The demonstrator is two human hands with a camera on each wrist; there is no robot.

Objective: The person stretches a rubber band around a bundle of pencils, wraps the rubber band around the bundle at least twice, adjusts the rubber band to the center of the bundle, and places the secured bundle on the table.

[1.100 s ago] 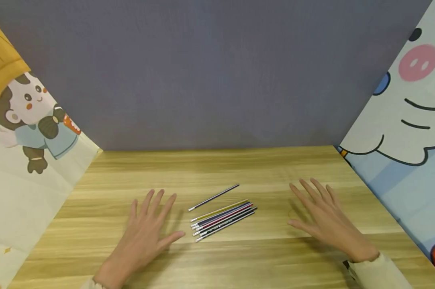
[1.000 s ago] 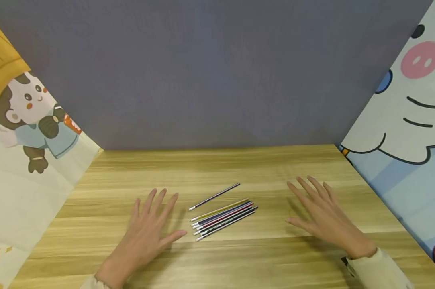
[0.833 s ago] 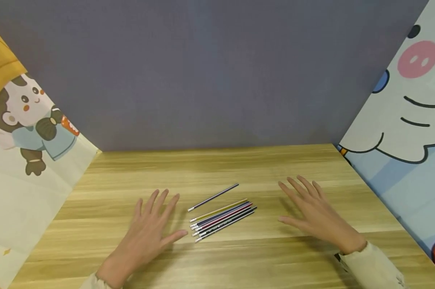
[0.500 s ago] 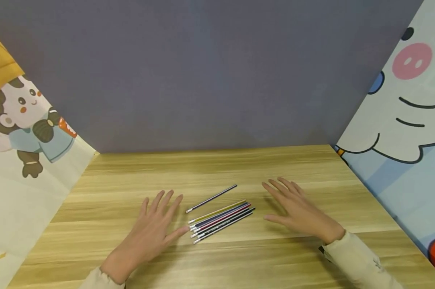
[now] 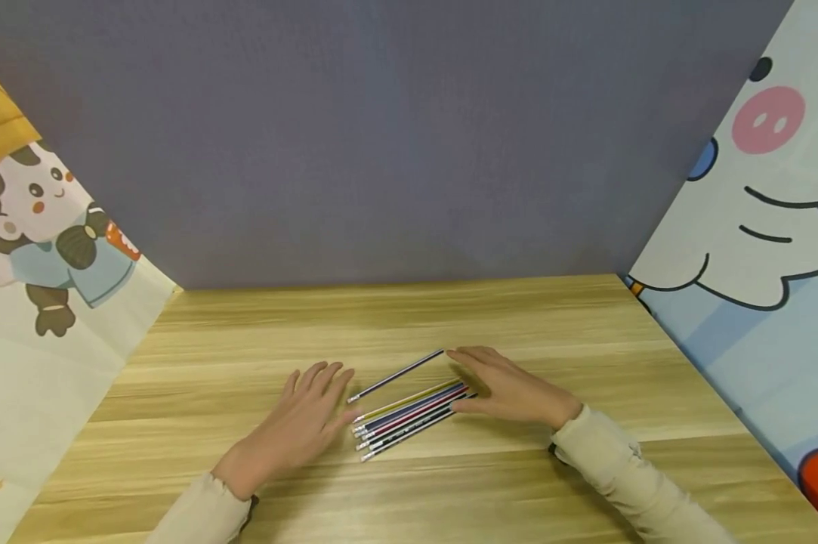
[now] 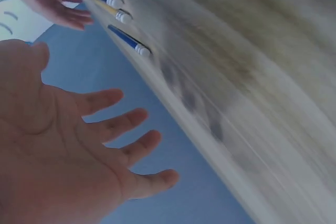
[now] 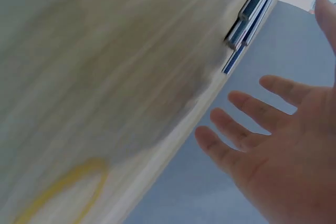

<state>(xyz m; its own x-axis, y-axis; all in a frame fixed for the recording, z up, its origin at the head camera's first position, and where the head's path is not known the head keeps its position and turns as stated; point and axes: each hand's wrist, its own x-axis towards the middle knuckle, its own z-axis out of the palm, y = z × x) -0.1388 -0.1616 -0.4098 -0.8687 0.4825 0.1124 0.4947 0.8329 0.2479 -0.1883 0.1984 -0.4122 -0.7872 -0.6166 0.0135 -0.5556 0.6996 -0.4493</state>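
Several pencils [image 5: 414, 425] with white eraser ends lie slanted side by side on the wooden table [image 5: 409, 499], a yellow pencil [image 5: 402, 403] at their far side. Beyond that row lies a single dark pencil [image 5: 395, 375]. My left hand [image 5: 293, 431], fingers spread and slightly bent, hovers at the eraser ends and holds nothing. At the opposite ends is my right hand [image 5: 513, 389], its fingertips close to the dark pencil's tip and its thumb overlapping the row. The right palm [image 7: 289, 150] is bare. A yellow rubber-band-like loop [image 7: 55, 184] lies on the table in the right wrist view.
A grey-purple panel [image 5: 395, 151] rises along the table's back edge. Cartoon-printed cloths stand at the left [image 5: 75, 363] and right [image 5: 735, 347] sides.
My right hand has swept left from the table's right part to the pencils' tips, its fingers drawing closer together. My left hand has shifted slightly right, fingers bending a little. The pencils lie unchanged.
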